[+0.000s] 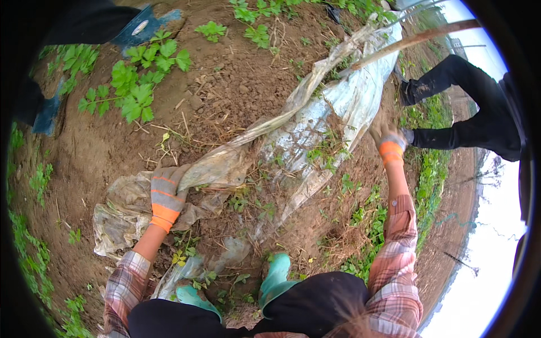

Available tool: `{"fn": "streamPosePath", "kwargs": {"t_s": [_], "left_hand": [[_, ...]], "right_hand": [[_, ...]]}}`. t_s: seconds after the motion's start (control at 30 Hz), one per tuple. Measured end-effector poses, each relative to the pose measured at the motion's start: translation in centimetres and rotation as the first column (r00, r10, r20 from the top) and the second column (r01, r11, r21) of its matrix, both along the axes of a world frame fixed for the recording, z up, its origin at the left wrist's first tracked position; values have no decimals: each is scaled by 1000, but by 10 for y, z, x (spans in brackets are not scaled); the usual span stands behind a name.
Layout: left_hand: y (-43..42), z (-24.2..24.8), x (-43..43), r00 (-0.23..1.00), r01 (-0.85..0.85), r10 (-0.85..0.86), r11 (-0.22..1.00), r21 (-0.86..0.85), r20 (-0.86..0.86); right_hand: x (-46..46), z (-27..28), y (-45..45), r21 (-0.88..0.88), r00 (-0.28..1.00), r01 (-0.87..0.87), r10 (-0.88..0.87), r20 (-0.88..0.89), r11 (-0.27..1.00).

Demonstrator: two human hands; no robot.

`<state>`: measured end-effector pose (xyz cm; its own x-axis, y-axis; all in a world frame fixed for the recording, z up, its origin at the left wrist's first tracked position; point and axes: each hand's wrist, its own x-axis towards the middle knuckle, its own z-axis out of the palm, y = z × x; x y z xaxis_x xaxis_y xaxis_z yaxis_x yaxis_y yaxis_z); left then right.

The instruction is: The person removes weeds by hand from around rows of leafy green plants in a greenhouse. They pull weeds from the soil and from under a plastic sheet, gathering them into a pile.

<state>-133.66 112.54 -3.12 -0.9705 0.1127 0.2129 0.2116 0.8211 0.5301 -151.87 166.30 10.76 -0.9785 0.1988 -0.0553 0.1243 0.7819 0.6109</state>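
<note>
My left hand, in a grey glove with orange bands and cuff, grips the bunched edge of a dirty clear plastic film. The gathered film runs from that hand up to the upper right, and a crumpled part lies left of it on the soil. My right hand, gloved the same way, is blurred beside the right edge of the sheet, over bare soil; its fingers look spread and nothing shows in them. Soil, straw and small weeds lie on the film between my hands.
A rusty curved rod crosses the film at the upper right. Near it stands a person in dark trousers. Another person's blue boots are at the upper left, by leafy green plants. My green boots stand below.
</note>
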Motion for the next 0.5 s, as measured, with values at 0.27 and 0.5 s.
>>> {"fn": "streamPosePath", "kwargs": {"t_s": [0.27, 0.5], "left_hand": [[-7, -27, 2, 978, -210, 208, 964, 163, 34], [-12, -37, 7, 978, -206, 210, 967, 148, -6]], "right_hand": [[-108, -115, -133, -377, 976, -150, 198, 90, 914], [-130, -144, -121, -434, 900, -340, 422, 107, 834]]}}
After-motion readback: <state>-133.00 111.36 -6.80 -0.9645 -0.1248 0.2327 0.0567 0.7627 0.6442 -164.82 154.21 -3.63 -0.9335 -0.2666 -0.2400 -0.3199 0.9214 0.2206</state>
